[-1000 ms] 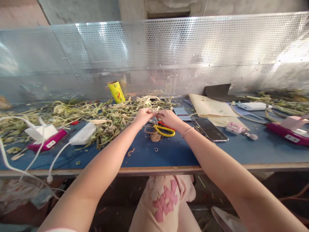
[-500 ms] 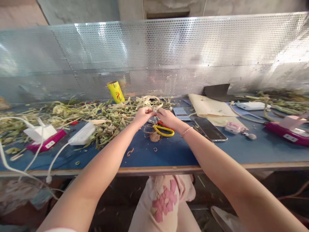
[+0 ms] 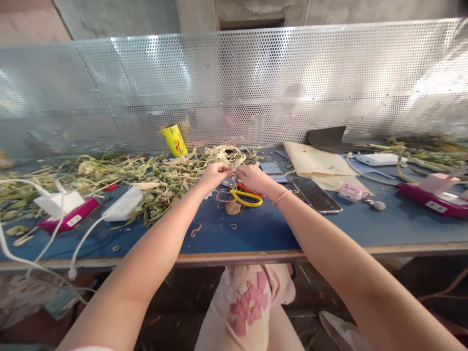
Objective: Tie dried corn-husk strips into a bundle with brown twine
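Observation:
Both my hands are closed, fingertip to fingertip, over the back half of the blue table. Pinched between my left hand (image 3: 215,175) and my right hand (image 3: 254,176) are pale dried plant strands (image 3: 239,161), rising just behind the fingers. The fingers hide exactly how the strands are gripped. Just in front of the hands lie scissors with yellow handles (image 3: 248,204) and a small tangle of brown twine (image 3: 233,208). A heap of dried greenish stems and leaves (image 3: 161,178) spreads beside my left hand.
A yellow tube (image 3: 174,140) leans behind the heap. Left of it sit a white power adapter (image 3: 122,204) and a magenta power strip (image 3: 69,219) with cables. To the right lie a phone (image 3: 316,196), brown paper (image 3: 321,161) and a pink case (image 3: 351,192). Perforated metal (image 3: 252,87) stands behind.
The hands keep their pinch at nearly the same place, with only slight finger movement. The whole view has shifted a little; nothing on the table has been moved.

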